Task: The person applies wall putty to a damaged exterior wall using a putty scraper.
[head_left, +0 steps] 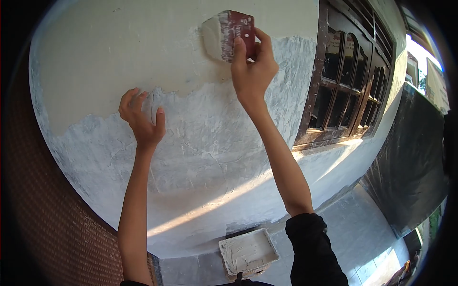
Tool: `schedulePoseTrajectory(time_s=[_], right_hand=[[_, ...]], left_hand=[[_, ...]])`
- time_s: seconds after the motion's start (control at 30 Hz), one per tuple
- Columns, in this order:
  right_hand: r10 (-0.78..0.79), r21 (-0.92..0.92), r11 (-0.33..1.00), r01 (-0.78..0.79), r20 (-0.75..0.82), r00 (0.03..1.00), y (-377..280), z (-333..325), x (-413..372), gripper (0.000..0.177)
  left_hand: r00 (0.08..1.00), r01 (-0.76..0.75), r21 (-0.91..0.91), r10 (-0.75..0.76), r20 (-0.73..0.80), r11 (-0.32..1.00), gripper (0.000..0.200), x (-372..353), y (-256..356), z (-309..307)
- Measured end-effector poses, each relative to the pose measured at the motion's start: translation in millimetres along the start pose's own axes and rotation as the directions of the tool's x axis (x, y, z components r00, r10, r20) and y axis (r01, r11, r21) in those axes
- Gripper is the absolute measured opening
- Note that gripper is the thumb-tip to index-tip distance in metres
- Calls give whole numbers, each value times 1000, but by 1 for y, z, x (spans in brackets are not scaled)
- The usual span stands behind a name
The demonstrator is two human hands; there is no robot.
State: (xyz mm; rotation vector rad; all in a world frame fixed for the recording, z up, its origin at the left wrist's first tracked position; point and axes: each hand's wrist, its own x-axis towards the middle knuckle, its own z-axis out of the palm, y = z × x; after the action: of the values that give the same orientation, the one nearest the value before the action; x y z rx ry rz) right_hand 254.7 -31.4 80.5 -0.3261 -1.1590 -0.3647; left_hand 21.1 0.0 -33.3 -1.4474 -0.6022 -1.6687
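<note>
- Wall [109, 57], smooth and cream above, rough and grey-white below: a coat across the lower part can drag or show lines, because thin ridges run over it
- Dark wooden window [343, 78], to the right of the hands: a wide sweep that way can smear the wood, as nothing visible covers it
- Tray [272, 244] of pale paste [245, 252], on the floor [353, 229] at the foot of the wall: a careless step can catch it, since it lies near where the person stands
- Right hand [255, 74], raised high, thumb and fingers clamped on the red spreader [244, 31]: a tired or slick grip can let it slip
- Left hand [143, 114], holding nothing, near the wall, fingers apart and bent: its tips can mark any soft spot if they press there
- Red spreader, up at the cream part of the wall, streaked with paste: too steep a tilt can gouge or leave ridges; whether the pale smooth patch [212, 40] beyond its left edge lies on the blade or the wall is hard to tell
</note>
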Motion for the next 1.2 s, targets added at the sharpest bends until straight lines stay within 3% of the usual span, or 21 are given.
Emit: schedulePoseTrajectory(time_s=[0.07, 0.17, 0.27, 0.3, 0.4, 0.47, 0.5, 0.63, 0.73, 0.93, 1.0, 1.1, 1.17, 1.2], right_hand=[[-1, 85, 996, -7, 92, 996, -9, 20, -13, 27], [28, 94, 995, -35, 74, 997, 4, 25, -14, 27], [184, 1, 983, -184, 14, 983, 37, -10, 5, 30], [139, -89, 986, -143, -45, 989, 44, -27, 13, 30], [140, -125, 980, -157, -136, 981, 48, -58, 28, 32], [137, -64, 988, -143, -95, 986, 41, -49, 22, 32], [47, -16, 999, -48, -60, 997, 27, -35, 13, 30], [-49, 120, 992, 38, 91, 995, -6, 19, -29, 25], [-4, 101, 995, -4, 78, 997, 3, 19, -26, 26], [84, -157, 984, -87, -24, 996, 59, -56, 33, 31], [182, -118, 975, -186, -46, 982, 74, -75, 49, 33], [179, -36, 983, -182, -88, 980, 82, -78, 59, 32], [287, 125, 948, -292, 53, 956, 75, -68, 54, 33], [268, 78, 959, -274, 76, 960, 82, -62, 52, 36]], left_hand=[[1000, -15, -10, 15, -7, 1000, 50, 2, -1, -1], [999, -30, -1, 30, -20, 1000, 49, 2, 0, -1], [999, -23, 0, 23, -33, 1000, 49, 1, -1, 1], [999, -15, -16, 15, -36, 1000, 48, 1, 0, 1], [1000, -14, 31, 14, -5, 999, 48, 1, 3, 0], [1000, -15, 39, 15, 1, 999, 48, 2, 2, -1], [1000, -22, 40, 22, 9, 999, 49, 3, 3, -1], [999, -33, 36, 33, -14, 999, 49, 5, 4, -2], [999, -41, 52, 41, -9, 998, 49, 5, 3, -3], [999, -48, 68, 47, 5, 997, 50, 5, 2, -3], [1000, -31, 55, 31, -3, 998, 50, 4, 3, -2], [1000, -25, 61, 26, -11, 998, 50, 4, 3, -2], [999, -36, 80, 37, -3, 996, 50, 5, 3, -2], [999, -49, 105, 50, 1, 993, 51, 5, 5, -3]])
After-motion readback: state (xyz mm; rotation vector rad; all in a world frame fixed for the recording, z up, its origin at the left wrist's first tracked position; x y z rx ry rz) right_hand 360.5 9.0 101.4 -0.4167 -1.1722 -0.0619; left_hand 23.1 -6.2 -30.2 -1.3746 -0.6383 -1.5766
